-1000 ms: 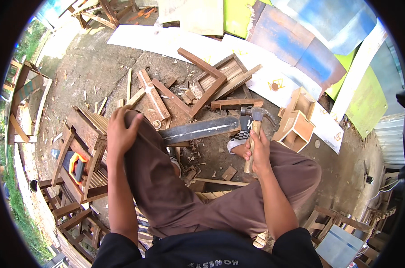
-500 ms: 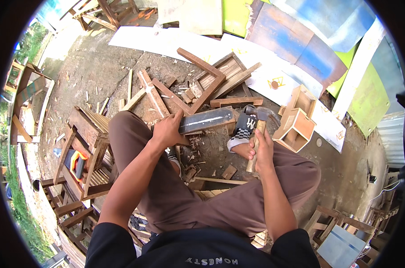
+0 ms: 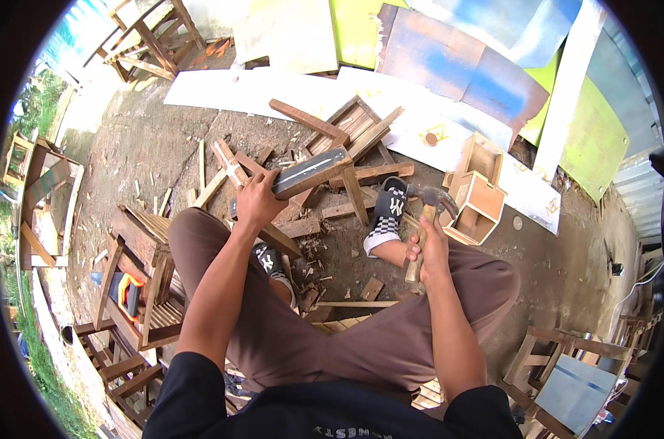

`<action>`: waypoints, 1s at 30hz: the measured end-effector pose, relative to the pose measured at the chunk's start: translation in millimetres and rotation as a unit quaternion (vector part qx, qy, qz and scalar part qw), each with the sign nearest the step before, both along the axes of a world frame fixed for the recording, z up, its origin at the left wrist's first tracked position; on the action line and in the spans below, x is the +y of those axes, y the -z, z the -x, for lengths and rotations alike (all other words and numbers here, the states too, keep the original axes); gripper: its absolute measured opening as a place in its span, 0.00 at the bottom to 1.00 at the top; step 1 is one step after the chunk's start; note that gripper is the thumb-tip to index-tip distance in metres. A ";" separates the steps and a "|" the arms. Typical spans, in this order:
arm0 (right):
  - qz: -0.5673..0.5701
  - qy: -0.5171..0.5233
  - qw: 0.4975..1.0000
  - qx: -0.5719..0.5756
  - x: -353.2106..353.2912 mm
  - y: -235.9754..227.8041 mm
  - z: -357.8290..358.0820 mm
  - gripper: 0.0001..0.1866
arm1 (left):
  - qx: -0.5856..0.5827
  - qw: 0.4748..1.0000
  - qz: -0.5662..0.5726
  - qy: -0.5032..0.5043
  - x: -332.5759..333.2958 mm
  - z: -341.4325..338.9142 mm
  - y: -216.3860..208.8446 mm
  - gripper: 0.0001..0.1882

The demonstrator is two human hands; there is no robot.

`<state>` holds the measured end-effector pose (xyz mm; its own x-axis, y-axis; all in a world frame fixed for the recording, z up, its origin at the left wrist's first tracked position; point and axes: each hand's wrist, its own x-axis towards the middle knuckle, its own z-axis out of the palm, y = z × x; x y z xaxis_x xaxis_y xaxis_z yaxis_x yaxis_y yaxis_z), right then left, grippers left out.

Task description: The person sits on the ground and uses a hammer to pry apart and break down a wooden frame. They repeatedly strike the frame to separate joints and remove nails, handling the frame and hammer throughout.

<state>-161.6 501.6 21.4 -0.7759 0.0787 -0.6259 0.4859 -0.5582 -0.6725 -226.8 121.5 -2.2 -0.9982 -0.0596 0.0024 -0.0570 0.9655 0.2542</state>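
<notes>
Over there, left of the small wooden box [image 3: 486, 196], the left hand [image 3: 259, 199] curls round the dark-topped wooden frame [image 3: 310, 172], apparently positioning it, which next calls for a steady grip, while the right hand [image 3: 431, 252], just beside that box, clasps a hammer [image 3: 437, 196].

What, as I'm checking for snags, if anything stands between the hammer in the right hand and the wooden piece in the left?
Seen from above, the sandalled right foot shows between the hammer and the dark-topped wooden piece, apparently lower down; nothing else visible does.
</notes>
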 end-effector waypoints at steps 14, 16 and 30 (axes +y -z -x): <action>-0.186 -0.343 0.914 -0.111 -12.2 79.7 -12.3 0.06 | 0.019 0.868 -0.429 -0.251 -30.6 18.0 -35.2 0.21; -0.142 -0.389 0.897 -0.155 -18.3 104.6 -13.5 0.05 | 0.031 0.868 -0.422 -0.259 -31.2 17.8 -35.8 0.21; -0.239 -0.561 0.782 -0.131 -15.1 167.4 -17.8 0.07 | 0.107 0.914 -0.352 -0.172 -29.5 8.2 -43.9 0.32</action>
